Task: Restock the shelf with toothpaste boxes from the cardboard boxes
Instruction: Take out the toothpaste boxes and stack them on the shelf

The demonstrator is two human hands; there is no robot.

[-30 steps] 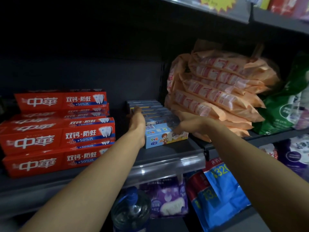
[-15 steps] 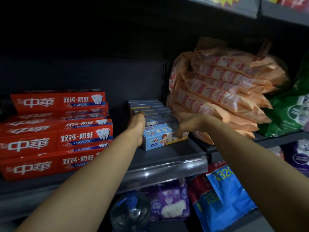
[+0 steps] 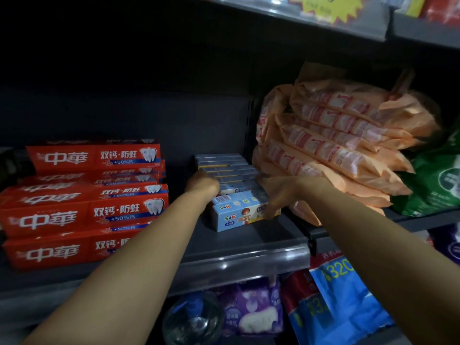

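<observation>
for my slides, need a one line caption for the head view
Both hands, left hand and right hand, square up a row of small blue toothpaste boxes beside stacked red toothpaste boxes.

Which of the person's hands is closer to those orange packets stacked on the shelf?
The right hand. It sits at the right end of the blue boxes, just beside the orange packets. The left hand is at the boxes' left end, farther away.

red toothpaste boxes [image 3: 84,210], light-blue box [image 3: 239,215]
</observation>
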